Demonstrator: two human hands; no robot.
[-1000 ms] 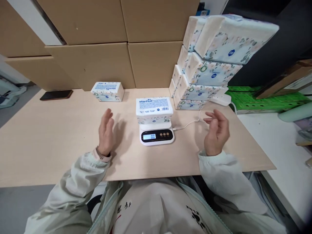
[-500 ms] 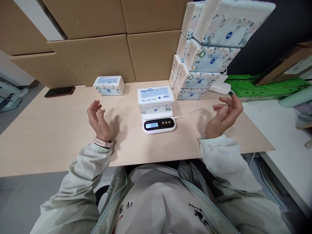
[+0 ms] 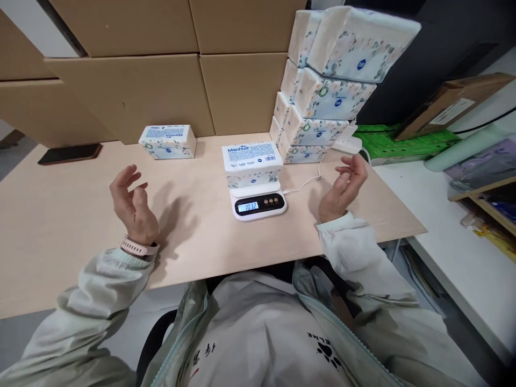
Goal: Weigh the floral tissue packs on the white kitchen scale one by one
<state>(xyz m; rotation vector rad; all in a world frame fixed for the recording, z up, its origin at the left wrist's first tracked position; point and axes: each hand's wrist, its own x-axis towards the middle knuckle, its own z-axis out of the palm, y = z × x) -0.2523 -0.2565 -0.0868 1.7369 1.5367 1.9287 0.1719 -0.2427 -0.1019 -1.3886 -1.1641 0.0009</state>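
A pack of tissues [image 3: 253, 164] rests on a white digital scale [image 3: 260, 206] in the middle of the table, and the lit display seems to read 1032. My left hand [image 3: 133, 207] is raised to the left of the scale, fingers curled loosely and apart, holding nothing. On the other side, my right hand [image 3: 342, 188] is up with its palm turned inward, also empty with loosely bent fingers. Neither hand touches the scale or the pack. Another tissue pack [image 3: 168, 142] lies beyond my left hand, near the cardboard boxes.
Several tissue packs [image 3: 322, 97] stand in a tall stack at the back right. Cardboard boxes [image 3: 133, 97] form a wall behind the table. A phone [image 3: 69, 154] lies at the far left. From the scale, a white cable [image 3: 303, 186] runs toward a power strip [image 3: 349, 145].
My left hand has moved left, farther from the scale. The scale's display went from about 1000 to about 1032. The view has shifted slightly; the tissue packs stay in place.
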